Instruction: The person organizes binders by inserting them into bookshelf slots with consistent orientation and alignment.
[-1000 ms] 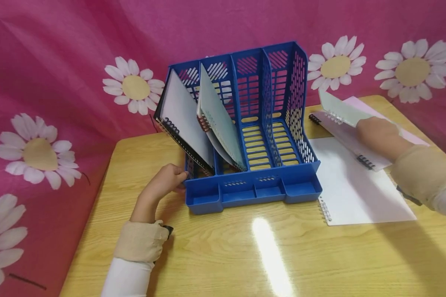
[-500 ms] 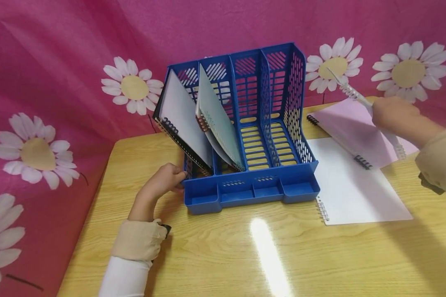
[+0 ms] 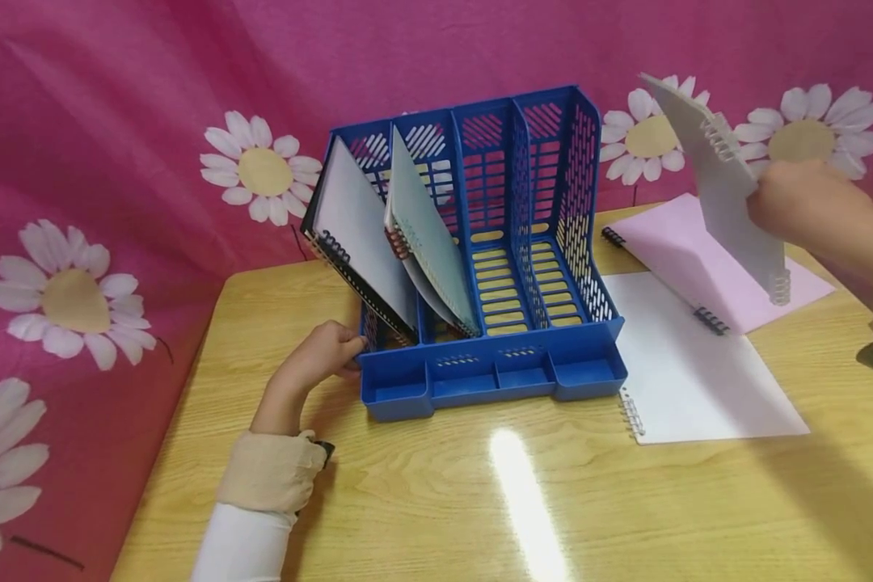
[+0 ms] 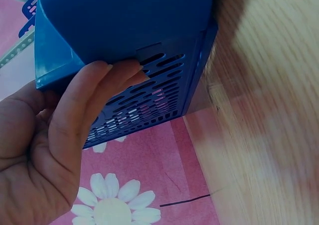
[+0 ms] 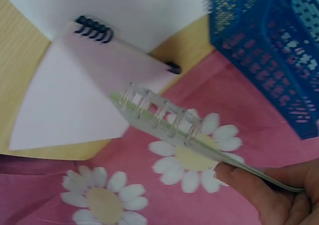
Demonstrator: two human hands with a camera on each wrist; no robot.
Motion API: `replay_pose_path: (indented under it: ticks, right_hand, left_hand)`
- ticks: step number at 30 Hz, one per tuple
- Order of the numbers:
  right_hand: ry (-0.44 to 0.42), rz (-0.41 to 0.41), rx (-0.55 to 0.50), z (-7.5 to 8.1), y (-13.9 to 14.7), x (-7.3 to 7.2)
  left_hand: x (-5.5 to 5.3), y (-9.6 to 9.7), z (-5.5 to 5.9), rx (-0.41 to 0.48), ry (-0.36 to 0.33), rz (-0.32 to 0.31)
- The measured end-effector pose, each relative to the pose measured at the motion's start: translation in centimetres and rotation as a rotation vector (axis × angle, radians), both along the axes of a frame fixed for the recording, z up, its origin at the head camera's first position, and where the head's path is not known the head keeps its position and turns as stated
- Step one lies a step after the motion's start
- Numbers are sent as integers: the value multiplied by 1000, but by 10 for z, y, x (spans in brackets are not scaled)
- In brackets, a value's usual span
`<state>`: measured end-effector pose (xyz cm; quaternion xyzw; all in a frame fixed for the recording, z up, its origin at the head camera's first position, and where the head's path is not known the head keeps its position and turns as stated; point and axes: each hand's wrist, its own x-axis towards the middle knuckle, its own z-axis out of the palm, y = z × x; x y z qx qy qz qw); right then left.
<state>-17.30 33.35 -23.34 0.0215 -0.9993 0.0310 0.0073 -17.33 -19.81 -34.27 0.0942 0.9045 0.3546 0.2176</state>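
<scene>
A blue plastic file rack point(image 3: 491, 360) stands on the table, with small trays along its front. My left hand point(image 3: 327, 352) grips the rack's left side wall near the front; in the left wrist view its fingers point(image 4: 75, 103) bend over the blue edge. Raised above the table at the right, my right hand point(image 3: 789, 198) pinches a pale spiral notebook point(image 3: 727, 174) with clear rings. The right wrist view shows that notebook point(image 5: 164, 125) nearly edge-on, between thumb and fingers. Under it lie a pink spiral notebook point(image 3: 669, 234) and a white one point(image 3: 706, 372).
In the rack's left slots lean a black-backed spiral notebook point(image 3: 364, 234) and a pale green one point(image 3: 436, 230). Two slots to the right show bare slatted bottoms point(image 3: 502, 287). A pink cloth with daisies point(image 3: 407, 48) hangs behind the wooden table point(image 3: 422, 493).
My right hand has lifted the pale notebook up off the pink one and turned it from lying flat to steeply upright. My left hand keeps its hold on the rack.
</scene>
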Motion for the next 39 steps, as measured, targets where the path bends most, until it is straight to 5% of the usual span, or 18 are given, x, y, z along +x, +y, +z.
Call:
replay_pose_path:
  ticks: [6, 13, 23, 31, 39]
  right_hand:
    - [154, 115, 17, 9, -13, 16]
    - [122, 84, -8, 21, -25, 40]
    - [254, 156, -71, 27, -42, 62]
    - [157, 198, -159, 33, -70, 75]
    - [157, 314, -228, 30, -93, 85]
  left_hand:
    - [0, 1, -1, 6, 5, 5]
    - [0, 2, -2, 7, 12, 8]
    - [1, -1, -2, 16, 14, 3]
    - [-2, -1, -2, -1, 7, 6]
    - [0, 0, -2, -5, 5, 17]
